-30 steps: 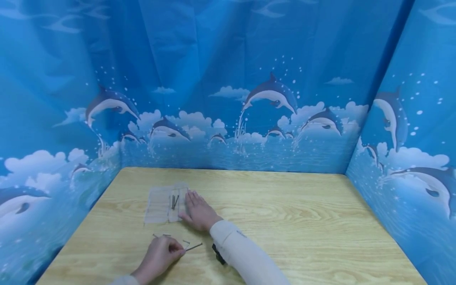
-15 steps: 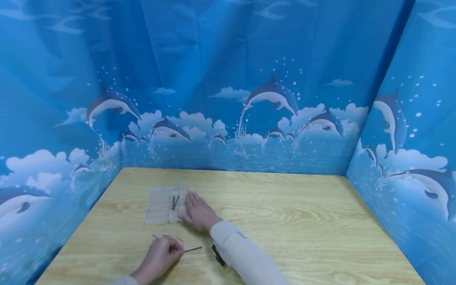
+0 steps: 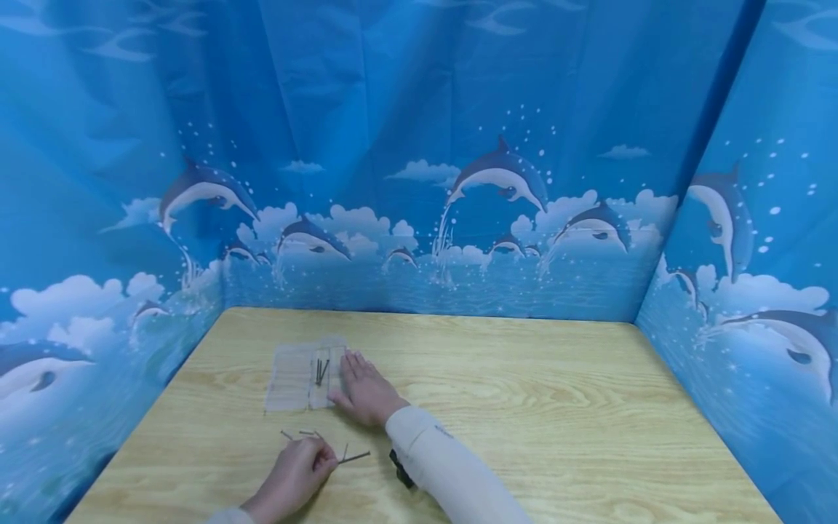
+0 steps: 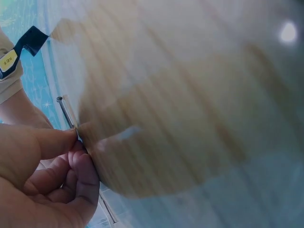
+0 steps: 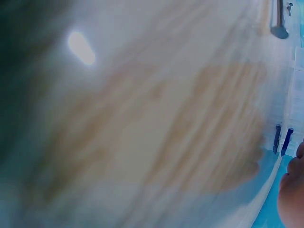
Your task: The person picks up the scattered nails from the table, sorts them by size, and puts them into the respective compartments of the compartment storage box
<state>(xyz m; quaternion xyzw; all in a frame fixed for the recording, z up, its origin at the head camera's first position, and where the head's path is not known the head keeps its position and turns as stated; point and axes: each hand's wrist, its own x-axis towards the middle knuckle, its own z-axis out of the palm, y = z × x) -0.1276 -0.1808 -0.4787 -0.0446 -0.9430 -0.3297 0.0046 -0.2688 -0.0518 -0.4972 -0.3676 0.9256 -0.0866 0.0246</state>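
Note:
My left hand, low in the head view, pinches a dark nail by one end between thumb and index finger. The nail's head points right, away from the fingers. In the left wrist view the same nail sticks out past the fingertips. A thinner nail shows just beside it. My right hand lies with straight fingers at the right side of a clear plastic box, whose lid lies unfolded. Several dark nails lie in the box's right part.
Small nails lie on the wooden table just beyond my left hand, some partly hidden by it. A black strap piece is under the right sleeve. Blue dolphin-print curtains stand around the table's back and sides.
The held nail has tilted slightly to a flatter angle, its head a little lower. Small nails by the left fingertips have shifted. The right hand and box have stayed put.

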